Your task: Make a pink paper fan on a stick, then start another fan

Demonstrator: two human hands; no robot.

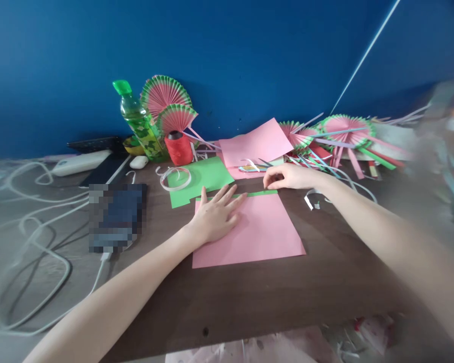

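Observation:
My left hand lies flat with fingers spread on a sheet of pink paper, its fingertips reaching the far edge. Along that edge runs a narrow green paper strip. My right hand is closed, thumb and fingers curled together just above the strip's right end. Whatever is between those fingertips, if anything, is hidden. Beyond my left hand is a sheet of green paper with a roll of clear tape on it. White scraps lie to the right of my right hand.
Folded pink-and-green paper fans lean by the blue wall, beside a green-capped bottle and a red container. More fans, paper strips and a pink sheet lie behind. At left are a phone and white cables.

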